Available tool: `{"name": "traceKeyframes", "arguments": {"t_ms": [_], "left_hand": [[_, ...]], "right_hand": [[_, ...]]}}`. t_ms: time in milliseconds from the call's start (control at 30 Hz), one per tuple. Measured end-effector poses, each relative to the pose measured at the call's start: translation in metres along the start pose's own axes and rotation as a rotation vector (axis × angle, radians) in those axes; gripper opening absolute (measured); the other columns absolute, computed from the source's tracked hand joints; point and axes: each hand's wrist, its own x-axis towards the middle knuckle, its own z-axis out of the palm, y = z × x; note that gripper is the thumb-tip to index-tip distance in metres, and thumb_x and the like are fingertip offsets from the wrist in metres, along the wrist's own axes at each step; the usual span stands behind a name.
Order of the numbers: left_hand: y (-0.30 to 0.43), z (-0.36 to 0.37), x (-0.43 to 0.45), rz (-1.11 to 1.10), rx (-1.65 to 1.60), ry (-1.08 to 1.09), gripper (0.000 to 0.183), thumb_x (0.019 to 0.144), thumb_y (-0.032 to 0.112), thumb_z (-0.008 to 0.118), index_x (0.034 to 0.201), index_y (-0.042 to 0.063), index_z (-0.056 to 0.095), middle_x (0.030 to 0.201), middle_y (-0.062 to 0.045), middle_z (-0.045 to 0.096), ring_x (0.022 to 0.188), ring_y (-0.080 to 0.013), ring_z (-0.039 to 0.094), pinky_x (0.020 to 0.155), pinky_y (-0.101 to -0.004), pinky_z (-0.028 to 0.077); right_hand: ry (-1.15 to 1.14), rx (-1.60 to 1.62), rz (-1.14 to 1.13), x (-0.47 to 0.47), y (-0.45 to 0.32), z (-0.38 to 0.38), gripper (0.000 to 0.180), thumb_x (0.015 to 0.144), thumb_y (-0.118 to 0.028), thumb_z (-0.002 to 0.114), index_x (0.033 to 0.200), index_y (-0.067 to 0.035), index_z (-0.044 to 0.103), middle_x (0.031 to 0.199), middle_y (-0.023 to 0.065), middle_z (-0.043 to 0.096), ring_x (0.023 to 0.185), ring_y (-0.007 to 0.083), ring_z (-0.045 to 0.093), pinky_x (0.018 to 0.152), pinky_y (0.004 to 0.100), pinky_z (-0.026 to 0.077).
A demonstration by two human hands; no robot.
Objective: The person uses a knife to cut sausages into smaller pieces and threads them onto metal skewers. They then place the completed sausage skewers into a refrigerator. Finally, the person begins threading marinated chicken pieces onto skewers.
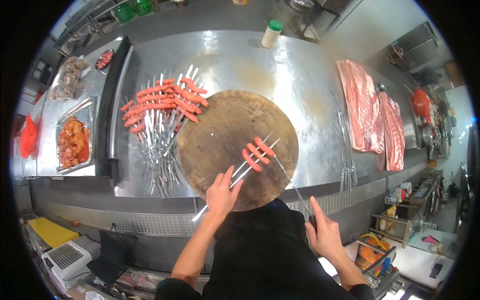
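Observation:
My left hand (223, 193) grips two flat metal skewers (243, 171) over a round wooden chopping block (225, 123). Three red sausages (255, 152) are threaded across both skewers towards their far ends. In my right hand (325, 232) is a long thin knife (290, 180), its handle mostly hidden by my fingers. The blade points up and left, and its tip meets the end of the outermost sausage; I cannot tell whether it cuts in. Left of the block lies a heap of skewered sausages (161, 105), their metal skewers (161, 165) bunched towards the table's near edge.
The block stands on a steel table (232, 56). Pork slabs (362, 108) and several loose skewers (347, 157) lie at right. A green-lidded jar (270, 35) stands at the back. Left, a metal tray (91, 123) holds marinated meat (73, 142), near a bagged item (67, 78).

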Motion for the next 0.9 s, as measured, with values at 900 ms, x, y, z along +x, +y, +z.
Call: {"name": "traceKeyframes", "arguments": {"t_ms": [900], "left_hand": [[-0.207,-0.165,0.133,0.039,-0.009,0.383,0.039,0.088,0.016,0.073,0.125,0.005,0.069,0.104,-0.017,0.071,0.093,-0.0340,0.069,0.085,-0.0427,0.055]], "right_hand": [[0.176,0.186,0.138,-0.002,-0.053,0.164,0.025,0.088,-0.005,0.066,0.112,-0.001,0.071,0.087,0.0201,0.069,0.077,0.0362,0.068,0.073,0.0434,0.055]]}}
